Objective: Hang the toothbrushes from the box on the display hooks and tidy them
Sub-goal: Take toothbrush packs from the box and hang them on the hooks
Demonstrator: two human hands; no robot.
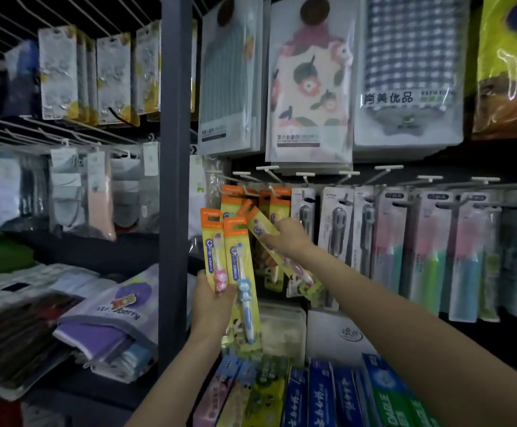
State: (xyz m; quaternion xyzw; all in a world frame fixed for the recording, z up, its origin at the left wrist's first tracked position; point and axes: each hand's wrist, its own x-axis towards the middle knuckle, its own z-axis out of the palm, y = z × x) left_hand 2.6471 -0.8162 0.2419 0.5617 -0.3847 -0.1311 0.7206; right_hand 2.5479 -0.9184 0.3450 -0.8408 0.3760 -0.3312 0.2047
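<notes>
Head view: left hand (212,298) grips two orange-topped toothbrush packs (231,272), pink and blue, at frame centre. Right hand (291,237) pinches a tilted pack (262,228) near the hooks (269,174).

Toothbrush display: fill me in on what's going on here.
A person is restocking children's toothbrushes. The left hand holds two carded packs, a pink toothbrush pack and a blue toothbrush pack. The right hand tilts a third pack up toward the display hook, where orange-topped packs already hang.
</notes>
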